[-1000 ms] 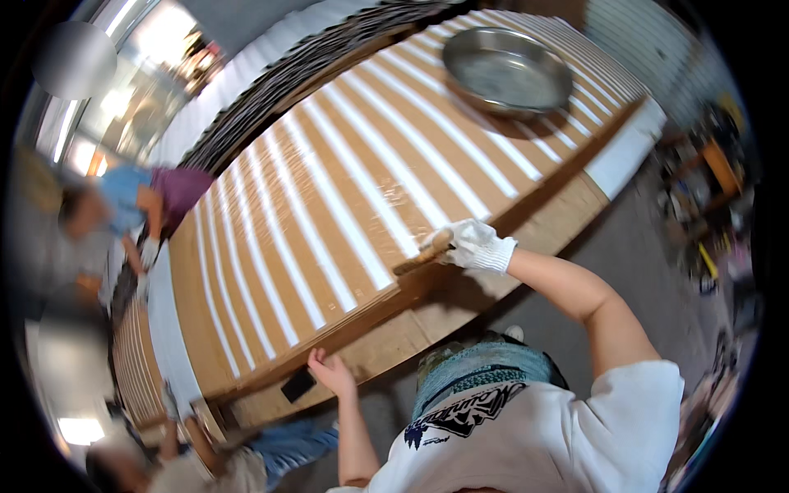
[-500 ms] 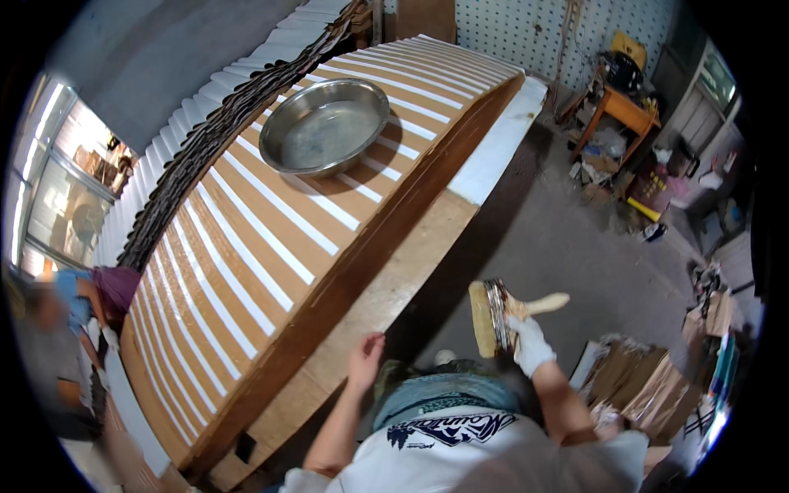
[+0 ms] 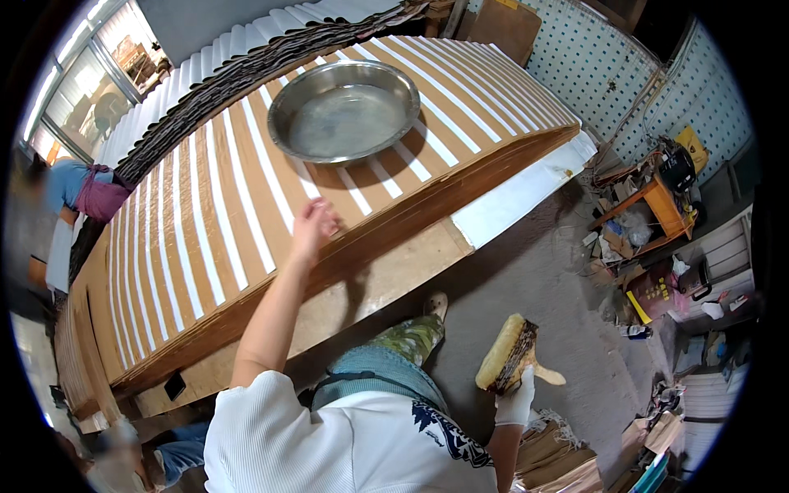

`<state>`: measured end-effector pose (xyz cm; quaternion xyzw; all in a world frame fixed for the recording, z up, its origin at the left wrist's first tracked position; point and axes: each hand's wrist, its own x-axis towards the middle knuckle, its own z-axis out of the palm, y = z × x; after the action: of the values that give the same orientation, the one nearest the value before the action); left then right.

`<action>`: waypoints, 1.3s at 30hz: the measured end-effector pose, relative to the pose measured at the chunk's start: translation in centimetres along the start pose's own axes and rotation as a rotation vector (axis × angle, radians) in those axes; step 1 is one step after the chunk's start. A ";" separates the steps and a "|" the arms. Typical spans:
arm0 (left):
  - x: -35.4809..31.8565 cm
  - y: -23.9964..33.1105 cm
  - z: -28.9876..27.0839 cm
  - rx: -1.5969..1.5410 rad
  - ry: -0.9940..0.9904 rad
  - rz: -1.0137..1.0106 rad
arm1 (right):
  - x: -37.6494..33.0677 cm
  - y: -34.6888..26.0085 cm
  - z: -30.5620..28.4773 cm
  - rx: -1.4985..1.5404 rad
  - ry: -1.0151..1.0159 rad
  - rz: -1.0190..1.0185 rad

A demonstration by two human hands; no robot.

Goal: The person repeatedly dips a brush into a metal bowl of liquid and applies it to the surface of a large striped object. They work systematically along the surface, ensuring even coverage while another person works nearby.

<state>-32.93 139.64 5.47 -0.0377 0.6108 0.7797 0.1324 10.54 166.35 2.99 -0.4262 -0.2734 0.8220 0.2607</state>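
Observation:
My right hand (image 3: 515,400), in a white glove, grips a wide brush (image 3: 505,359) with thick pale bristles, a dark-stained band and a wooden handle. It hangs low on my right side, above the floor. My bare left hand (image 3: 316,220) reaches over the near edge of a long curved surface of brown sheets with white stripes (image 3: 182,238). Its fingers are loosely bent and somewhat blurred, with nothing visible in them. Just beyond that hand, a round metal basin (image 3: 345,156) stands on the striped sheets. Shallow liquid seems to cover its bottom.
A wooden ledge (image 3: 394,275) and a white panel (image 3: 526,193) run along the near side. At the left is a person in blue (image 3: 70,185); another's jeans (image 3: 185,456) show at lower left. Cardboard (image 3: 559,464) lies near my right arm. A cluttered wooden table (image 3: 666,214) stands farther right.
My left hand has moved forward over the striped sheets, toward the basin. The brush in my right hand has swung lower and tilted. The view has shifted, and another person's jeans now show.

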 end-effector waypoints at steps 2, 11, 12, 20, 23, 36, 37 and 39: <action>4.2 1.0 0.6 -0.119 0.214 0.077 | 4.0 -2.5 1.8 -0.009 -0.007 0.004; 16.4 4.7 -0.4 -0.131 0.602 0.202 | 23.9 -11.9 19.7 0.038 -0.416 0.136; 16.6 5.7 1.1 -0.128 0.687 0.194 | 26.0 -12.3 22.9 0.024 -0.536 0.251; 21.0 4.6 -8.2 -0.175 0.641 0.267 | 34.3 -6.7 45.4 0.150 -0.708 0.487; 21.5 6.7 -2.6 -0.180 0.488 0.101 | 37.2 -4.5 51.9 -0.030 -0.713 0.434; 19.5 9.0 4.2 0.062 0.891 0.197 | 43.2 -3.3 59.5 0.167 -0.969 0.655; 19.9 9.3 5.8 0.086 0.896 0.207 | 43.7 -4.4 59.4 0.226 -1.017 0.676; 21.3 8.9 8.0 0.087 0.881 0.166 | 45.5 -6.8 59.6 0.244 -1.046 0.603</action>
<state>-54.88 148.79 11.12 -0.3117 0.6419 0.6709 -0.2018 -61.14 187.74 11.17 0.0080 -0.1365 0.9850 -0.1052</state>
